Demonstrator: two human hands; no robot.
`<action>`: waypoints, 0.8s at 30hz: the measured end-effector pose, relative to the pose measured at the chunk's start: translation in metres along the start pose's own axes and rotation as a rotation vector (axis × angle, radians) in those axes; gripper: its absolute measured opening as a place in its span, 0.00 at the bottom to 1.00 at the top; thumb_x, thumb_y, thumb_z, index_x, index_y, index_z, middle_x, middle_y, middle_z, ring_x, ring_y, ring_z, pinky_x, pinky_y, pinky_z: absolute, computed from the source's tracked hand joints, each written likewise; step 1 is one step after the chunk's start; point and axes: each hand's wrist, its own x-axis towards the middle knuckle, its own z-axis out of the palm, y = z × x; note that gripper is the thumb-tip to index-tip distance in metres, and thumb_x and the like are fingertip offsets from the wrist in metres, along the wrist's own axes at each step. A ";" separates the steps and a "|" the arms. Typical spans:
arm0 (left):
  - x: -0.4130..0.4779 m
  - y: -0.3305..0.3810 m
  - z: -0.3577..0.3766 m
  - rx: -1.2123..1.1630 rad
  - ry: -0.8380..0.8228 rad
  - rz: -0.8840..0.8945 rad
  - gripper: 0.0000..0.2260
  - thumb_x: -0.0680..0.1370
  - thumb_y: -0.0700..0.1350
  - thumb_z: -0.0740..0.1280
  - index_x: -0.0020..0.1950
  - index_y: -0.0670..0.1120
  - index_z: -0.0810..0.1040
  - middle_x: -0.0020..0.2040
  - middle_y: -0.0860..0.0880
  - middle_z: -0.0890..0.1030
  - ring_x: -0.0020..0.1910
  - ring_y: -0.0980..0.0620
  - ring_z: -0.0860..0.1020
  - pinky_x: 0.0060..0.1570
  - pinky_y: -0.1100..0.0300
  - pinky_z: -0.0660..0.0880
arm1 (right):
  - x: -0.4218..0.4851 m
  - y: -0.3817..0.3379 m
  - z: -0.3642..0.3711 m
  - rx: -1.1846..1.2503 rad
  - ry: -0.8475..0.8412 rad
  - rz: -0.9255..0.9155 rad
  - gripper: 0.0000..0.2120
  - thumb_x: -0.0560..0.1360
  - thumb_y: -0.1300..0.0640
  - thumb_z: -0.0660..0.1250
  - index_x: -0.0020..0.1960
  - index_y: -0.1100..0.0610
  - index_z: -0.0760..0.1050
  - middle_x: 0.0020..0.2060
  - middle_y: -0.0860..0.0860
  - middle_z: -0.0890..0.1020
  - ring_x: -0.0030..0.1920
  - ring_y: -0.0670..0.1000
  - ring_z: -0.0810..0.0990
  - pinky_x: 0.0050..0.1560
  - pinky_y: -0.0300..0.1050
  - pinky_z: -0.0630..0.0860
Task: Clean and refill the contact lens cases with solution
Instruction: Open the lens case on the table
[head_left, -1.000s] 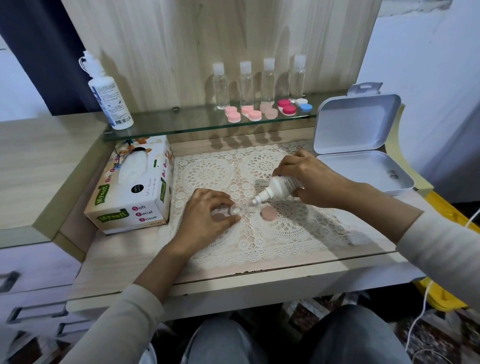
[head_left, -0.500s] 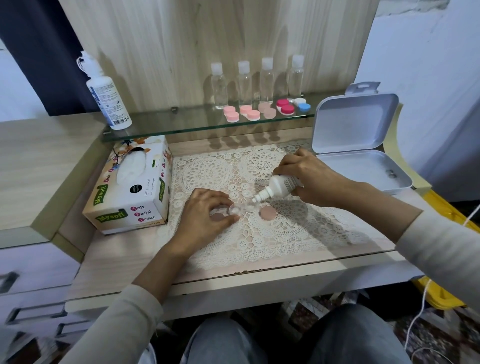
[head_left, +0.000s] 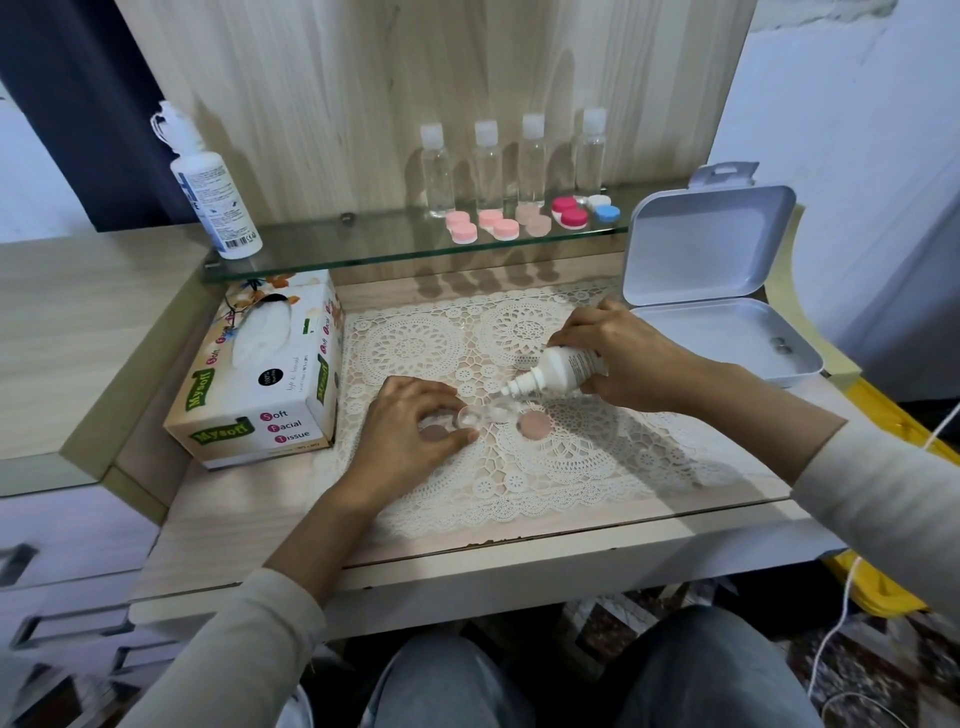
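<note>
Almost nothing had moved since the frame half a second earlier: both hands kept their places over the mat, and the nozzle stayed above the open case.

Head view, looking down at a wooden worktop (head_left: 234, 519) covered by a lace mat (head_left: 571, 467). Near the mat's centre lay a clear lens case (head_left: 480, 415), its two wells open. The left hand (head_left: 405, 436) came in from 7 o'clock; its grip pinched the case's 9 o'clock end between thumb and fingertips. The right hand (head_left: 623, 358) came in from 4 o'clock, its grip wrapped round a small white solution bottle (head_left: 563, 371). That bottle was tilted, its nozzle pointing toward 8 o'clock just above the case's 3 o'clock well. Whether liquid was falling could not be told. One beige cap (head_left: 535, 426) lay on the mat just beside the case at 4 o'clock. A second cap (head_left: 434, 432) showed partly under the left hand's fingers.

At 9 o'clock of the mat stood a tissue box (head_left: 260, 379). At 2 o'clock sat a white box (head_left: 727, 312) with its lid raised. Across 12 o'clock ran a glass shelf (head_left: 363, 249). It bore a large bottle (head_left: 215, 208) at its 9 o'clock end, four clear bottles (head_left: 436, 171) in a row, and closed lens cases (head_left: 519, 221) in pink, beige, red and blue before them.
</note>
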 end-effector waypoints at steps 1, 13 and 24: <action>0.000 0.000 0.000 0.003 -0.002 -0.002 0.13 0.67 0.53 0.75 0.49 0.51 0.82 0.53 0.56 0.79 0.56 0.55 0.67 0.57 0.55 0.67 | 0.000 0.000 0.001 0.014 -0.002 0.003 0.26 0.67 0.64 0.72 0.65 0.57 0.73 0.56 0.53 0.76 0.53 0.55 0.69 0.54 0.47 0.67; 0.001 0.002 -0.005 -0.029 -0.052 -0.041 0.14 0.67 0.52 0.75 0.50 0.50 0.82 0.55 0.55 0.78 0.58 0.56 0.67 0.60 0.53 0.70 | -0.003 -0.007 0.002 0.351 0.044 0.156 0.25 0.66 0.60 0.75 0.61 0.59 0.73 0.54 0.53 0.77 0.50 0.49 0.72 0.48 0.42 0.68; -0.001 0.007 -0.022 -0.053 -0.099 -0.062 0.17 0.73 0.50 0.70 0.61 0.53 0.75 0.62 0.54 0.74 0.61 0.61 0.67 0.58 0.68 0.62 | -0.008 -0.016 0.016 0.819 0.198 0.345 0.21 0.66 0.64 0.74 0.53 0.56 0.68 0.51 0.52 0.76 0.51 0.54 0.78 0.54 0.49 0.75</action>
